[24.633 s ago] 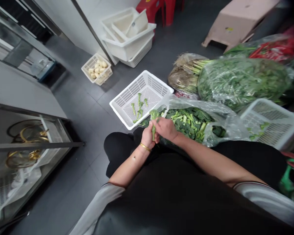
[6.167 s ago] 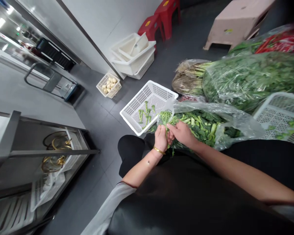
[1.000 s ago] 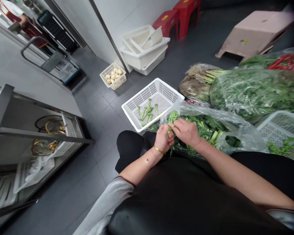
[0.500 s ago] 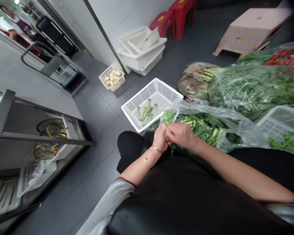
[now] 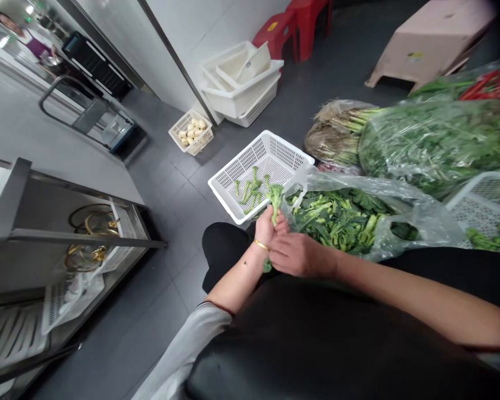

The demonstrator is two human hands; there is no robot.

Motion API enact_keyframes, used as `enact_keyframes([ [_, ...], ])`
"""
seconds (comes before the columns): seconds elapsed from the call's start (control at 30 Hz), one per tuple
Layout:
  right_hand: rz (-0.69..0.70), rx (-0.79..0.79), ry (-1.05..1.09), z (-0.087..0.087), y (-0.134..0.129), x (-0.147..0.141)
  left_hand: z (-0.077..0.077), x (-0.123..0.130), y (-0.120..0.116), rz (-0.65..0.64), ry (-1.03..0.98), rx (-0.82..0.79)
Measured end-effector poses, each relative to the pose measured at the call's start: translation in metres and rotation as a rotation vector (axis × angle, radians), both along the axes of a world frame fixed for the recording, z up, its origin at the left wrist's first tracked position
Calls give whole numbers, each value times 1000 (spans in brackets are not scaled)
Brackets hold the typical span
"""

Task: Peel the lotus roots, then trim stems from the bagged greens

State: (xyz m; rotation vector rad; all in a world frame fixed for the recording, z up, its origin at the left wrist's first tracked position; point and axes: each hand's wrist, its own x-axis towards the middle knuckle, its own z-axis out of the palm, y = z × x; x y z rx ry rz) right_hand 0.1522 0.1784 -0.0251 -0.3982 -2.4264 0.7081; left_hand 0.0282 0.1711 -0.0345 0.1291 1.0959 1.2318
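My left hand [image 5: 270, 226] is closed around the stalk of a piece of broccoli [image 5: 275, 194], its head pointing up. Just below and touching it, my right hand [image 5: 302, 254] is pinched shut, and a green leaf [image 5: 267, 265] pokes out at its fingertips. An open plastic bag [image 5: 425, 222] of leafy broccoli stems [image 5: 337, 216] lies against my lap beside the right hand. Beyond my hands, a white perforated basket [image 5: 223, 191] holds several trimmed broccoli pieces [image 5: 254, 186].
A small basket of pale peeled vegetables [image 5: 194, 130] and stacked white tubs [image 5: 237, 91] stand by the wall. To the right lie bagged greens [image 5: 437, 139], root-ended stalks [image 5: 337, 133] and another white basket [image 5: 479, 194]. A metal rack [image 5: 87, 236] is at left; a person [image 5: 35, 47] stands far back.
My right hand has slid down and toward me, below the left hand, where a leaf now shows. The broccoli in my left hand is more exposed. The view shifted slightly.
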Motion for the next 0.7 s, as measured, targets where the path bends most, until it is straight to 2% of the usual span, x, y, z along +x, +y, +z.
enact_keyframes([
  [0.07,39,-78,-63,-2,-4,5,4,-12,3,-90,-114,-6],
  [0.2,-228,-560,-165,-9,34,14,4,-19,-1,-256,-192,36],
  [0.27,-335,-650,-150,-13,51,11,1,-12,-4,-330,-184,24],
  [0.33,-448,-493,-141,-16,53,5,-2,-3,-6,-307,-123,16],
  [0.4,-501,-193,-123,-16,39,-2,-5,3,-5,-180,-32,4],
  [0.43,-466,-51,-106,-15,27,-3,-6,5,-4,-102,2,-6],
  [0.5,-285,133,-87,-13,5,-3,-6,3,-1,-16,-21,-28],
  [0.6,-80,141,-205,-11,-5,8,0,-9,-1,-67,-194,-13],
  [0.7,-80,-54,-481,-15,17,26,10,-25,-8,-224,-355,41],
])
